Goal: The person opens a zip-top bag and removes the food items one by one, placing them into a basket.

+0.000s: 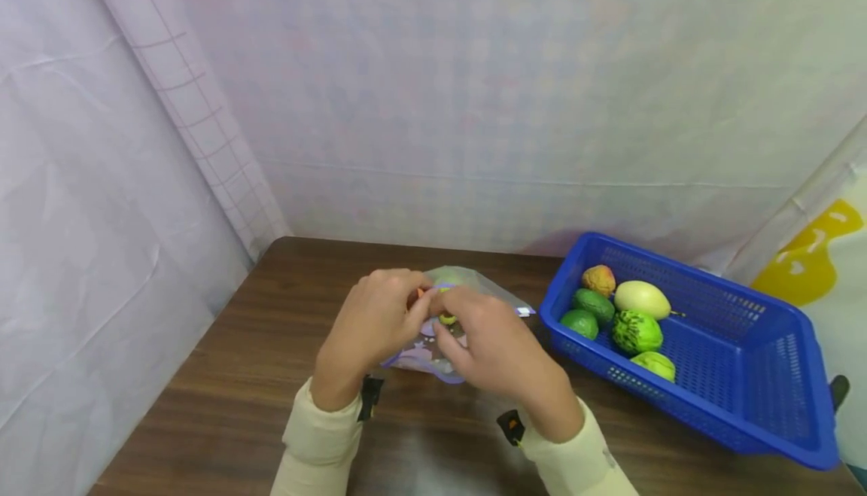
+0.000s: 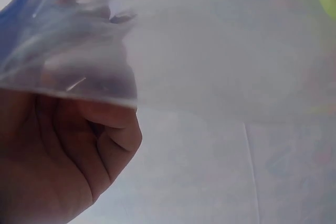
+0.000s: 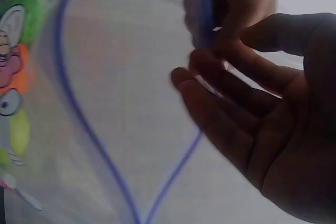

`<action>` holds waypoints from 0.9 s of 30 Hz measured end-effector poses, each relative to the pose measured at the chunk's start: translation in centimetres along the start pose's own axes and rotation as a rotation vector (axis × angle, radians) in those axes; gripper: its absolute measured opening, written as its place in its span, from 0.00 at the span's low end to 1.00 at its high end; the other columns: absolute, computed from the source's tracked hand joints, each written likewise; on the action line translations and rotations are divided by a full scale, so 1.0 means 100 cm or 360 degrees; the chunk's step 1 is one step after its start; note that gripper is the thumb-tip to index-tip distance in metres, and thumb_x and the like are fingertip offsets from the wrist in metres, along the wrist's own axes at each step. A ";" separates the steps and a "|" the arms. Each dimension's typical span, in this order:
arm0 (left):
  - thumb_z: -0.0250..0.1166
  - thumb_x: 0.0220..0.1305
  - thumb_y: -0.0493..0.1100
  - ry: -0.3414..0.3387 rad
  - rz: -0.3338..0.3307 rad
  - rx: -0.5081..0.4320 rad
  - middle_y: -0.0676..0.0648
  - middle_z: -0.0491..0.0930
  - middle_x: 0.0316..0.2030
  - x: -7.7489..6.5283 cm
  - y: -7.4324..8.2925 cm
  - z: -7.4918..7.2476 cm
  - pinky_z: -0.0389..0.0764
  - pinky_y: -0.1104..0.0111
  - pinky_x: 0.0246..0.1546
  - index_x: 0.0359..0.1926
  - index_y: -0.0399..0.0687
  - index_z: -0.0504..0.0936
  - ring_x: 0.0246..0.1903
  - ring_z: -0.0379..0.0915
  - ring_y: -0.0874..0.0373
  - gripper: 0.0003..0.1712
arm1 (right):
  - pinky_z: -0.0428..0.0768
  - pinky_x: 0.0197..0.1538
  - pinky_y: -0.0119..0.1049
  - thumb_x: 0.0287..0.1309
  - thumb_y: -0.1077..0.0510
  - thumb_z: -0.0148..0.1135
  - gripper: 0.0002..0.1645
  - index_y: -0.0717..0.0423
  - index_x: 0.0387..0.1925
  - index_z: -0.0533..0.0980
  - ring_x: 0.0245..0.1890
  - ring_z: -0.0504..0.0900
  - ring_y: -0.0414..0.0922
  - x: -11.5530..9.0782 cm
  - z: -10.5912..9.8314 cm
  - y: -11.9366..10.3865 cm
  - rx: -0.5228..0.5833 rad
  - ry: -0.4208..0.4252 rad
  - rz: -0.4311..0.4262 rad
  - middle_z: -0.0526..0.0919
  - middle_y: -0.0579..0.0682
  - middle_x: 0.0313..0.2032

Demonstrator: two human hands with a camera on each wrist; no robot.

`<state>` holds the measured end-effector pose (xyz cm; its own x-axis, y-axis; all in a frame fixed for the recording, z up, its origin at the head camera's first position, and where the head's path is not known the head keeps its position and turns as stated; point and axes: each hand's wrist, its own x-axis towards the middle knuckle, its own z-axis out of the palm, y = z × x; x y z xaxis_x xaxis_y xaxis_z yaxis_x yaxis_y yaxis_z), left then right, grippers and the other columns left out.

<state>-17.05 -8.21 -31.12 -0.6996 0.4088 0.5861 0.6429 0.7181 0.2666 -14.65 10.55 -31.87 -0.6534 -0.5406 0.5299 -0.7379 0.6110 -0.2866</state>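
A clear zip bag (image 1: 479, 279) with a blue-purple seal strip (image 3: 84, 113) is held up over the wooden table, its mouth spread apart. Colourful cartoon prints (image 3: 13, 61) decorate its side. My left hand (image 1: 379, 315) grips the bag's edge with curled fingers; in the left wrist view the clear film (image 2: 199, 61) covers part of that hand. My right hand (image 1: 497, 338) is at the mouth beside the left one. Its fingertips (image 3: 184, 77) reach the rim, with the thumb held apart from the fingers.
To the right stands a blue plastic basket (image 1: 718, 413) holding several fruits or vegetables, among them a pale yellow one (image 1: 642, 299) and a bumpy green one (image 1: 637, 332). The brown wooden table (image 1: 264, 345) ends at a white cloth (image 1: 542, 104) behind.
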 end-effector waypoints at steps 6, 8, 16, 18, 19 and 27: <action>0.66 0.66 0.42 0.0007 -0.0005 0.0003 0.58 0.75 0.21 -0.001 0.001 0.000 0.70 0.72 0.20 0.32 0.49 0.88 0.19 0.66 0.67 0.07 | 0.82 0.50 0.43 0.63 0.52 0.62 0.22 0.55 0.56 0.78 0.46 0.83 0.43 0.005 0.021 0.011 -0.0149 -0.0250 0.0056 0.84 0.47 0.48; 0.66 0.67 0.43 0.0011 0.0001 0.0003 0.58 0.75 0.21 -0.001 0.002 0.000 0.70 0.73 0.20 0.32 0.50 0.88 0.19 0.66 0.67 0.07 | 0.82 0.51 0.44 0.62 0.52 0.63 0.22 0.56 0.55 0.78 0.47 0.83 0.45 0.007 0.028 0.016 -0.0166 -0.0249 0.0064 0.84 0.48 0.48; 0.68 0.65 0.43 -0.0016 0.0003 -0.0002 0.57 0.79 0.23 0.000 0.004 0.002 0.71 0.73 0.21 0.33 0.48 0.88 0.19 0.67 0.67 0.06 | 0.80 0.39 0.39 0.61 0.50 0.66 0.20 0.52 0.53 0.77 0.36 0.81 0.42 0.012 0.049 0.033 -0.0188 -0.0277 0.0220 0.82 0.42 0.33; 0.68 0.65 0.43 -0.0025 0.0015 -0.0008 0.56 0.80 0.24 0.000 0.006 0.002 0.71 0.73 0.21 0.34 0.47 0.89 0.20 0.67 0.67 0.06 | 0.79 0.37 0.38 0.63 0.49 0.64 0.17 0.51 0.50 0.77 0.34 0.79 0.41 0.013 0.050 0.034 -0.0200 -0.0344 0.0284 0.80 0.41 0.30; 0.68 0.65 0.43 -0.0033 0.0022 -0.0015 0.56 0.80 0.24 0.000 0.007 0.003 0.71 0.73 0.20 0.35 0.47 0.89 0.20 0.67 0.67 0.06 | 0.78 0.36 0.38 0.63 0.48 0.64 0.16 0.51 0.48 0.78 0.33 0.78 0.41 0.014 0.051 0.035 -0.0204 -0.0373 0.0318 0.79 0.41 0.29; 0.66 0.66 0.42 -0.0058 0.0038 -0.0022 0.59 0.75 0.21 0.000 0.009 0.006 0.69 0.75 0.19 0.33 0.50 0.87 0.19 0.66 0.68 0.05 | 0.79 0.32 0.42 0.62 0.49 0.64 0.10 0.50 0.37 0.77 0.28 0.79 0.44 0.018 0.063 0.041 -0.0299 -0.0415 0.0360 0.78 0.45 0.26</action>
<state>-16.64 -7.19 -31.33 -0.6949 0.4460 0.5641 0.6635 0.7002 0.2637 -19.88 8.46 -37.11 -0.8347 -0.4944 0.2425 -0.5426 0.8137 -0.2087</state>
